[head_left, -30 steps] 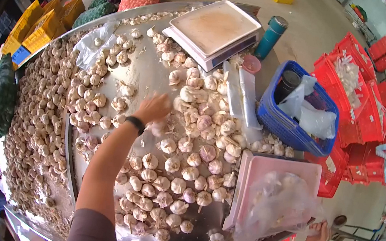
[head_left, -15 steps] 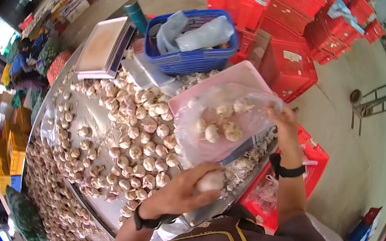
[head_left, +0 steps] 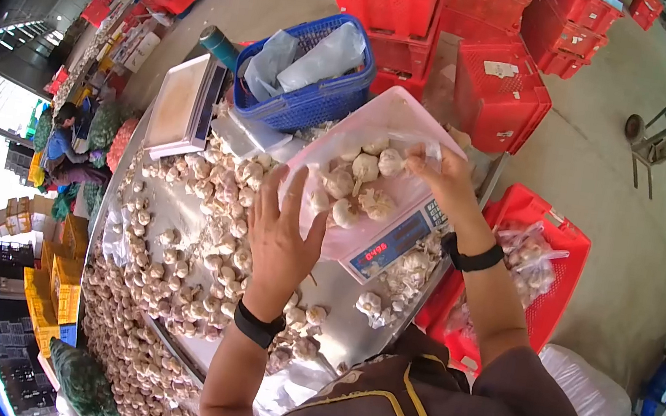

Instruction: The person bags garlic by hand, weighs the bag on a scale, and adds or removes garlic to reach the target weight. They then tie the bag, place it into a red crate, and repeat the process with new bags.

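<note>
On the pink tray (head_left: 402,109) of a digital scale lies a clear plastic bag (head_left: 330,153) with several garlic bulbs (head_left: 365,168) in it. My right hand (head_left: 443,179) is closed on the bag's right edge, close to one bulb. My left hand (head_left: 285,231) is open, fingers spread, by the bag's left side, and no bulb shows in it. Red digits glow on the scale's display (head_left: 382,251). Many loose garlic bulbs (head_left: 217,247) cover the metal table left of my left hand.
Behind the scale stand a blue basket (head_left: 305,106) with plastic bags and a second scale (head_left: 181,106). A red crate (head_left: 557,282) with bagged garlic sits at the right. Stacked red crates (head_left: 382,6) are farther back. A person (head_left: 70,141) sits at far left.
My left hand has moved up from the table's near side to the bag and let go of a garlic bulb. The bag has come down onto the tray; the display is now visible, lit.
</note>
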A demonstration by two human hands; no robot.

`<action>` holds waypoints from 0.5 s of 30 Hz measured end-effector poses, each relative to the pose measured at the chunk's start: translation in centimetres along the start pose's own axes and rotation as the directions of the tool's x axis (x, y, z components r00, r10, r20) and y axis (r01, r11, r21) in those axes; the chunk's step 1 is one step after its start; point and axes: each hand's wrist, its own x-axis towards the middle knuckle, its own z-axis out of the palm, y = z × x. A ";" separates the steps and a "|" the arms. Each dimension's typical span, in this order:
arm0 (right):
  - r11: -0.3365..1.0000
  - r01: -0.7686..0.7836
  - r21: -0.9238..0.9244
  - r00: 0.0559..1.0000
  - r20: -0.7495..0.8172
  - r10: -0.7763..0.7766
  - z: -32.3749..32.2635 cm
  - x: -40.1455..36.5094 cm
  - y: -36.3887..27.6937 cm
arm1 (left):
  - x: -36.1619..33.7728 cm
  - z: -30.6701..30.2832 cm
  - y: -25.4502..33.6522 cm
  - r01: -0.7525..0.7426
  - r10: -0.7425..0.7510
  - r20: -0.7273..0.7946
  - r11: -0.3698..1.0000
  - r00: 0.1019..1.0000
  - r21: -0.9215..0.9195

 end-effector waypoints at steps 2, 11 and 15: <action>1.000 0.004 0.022 1.000 0.020 -0.004 -0.2 -0.1 0.2 | 0.0 -0.3 0.7 0.104 -0.106 0.014 0.989 0.994 0.105; 0.998 -0.055 0.010 0.998 -0.016 0.055 -1.5 -0.7 0.5 | -3.3 2.7 -3.4 0.434 -0.428 0.230 0.900 0.874 0.028; 0.991 -0.104 -0.086 0.992 0.066 0.110 -1.5 -0.8 -0.4 | -5.4 2.9 -6.6 0.540 -0.523 0.314 0.841 0.793 0.036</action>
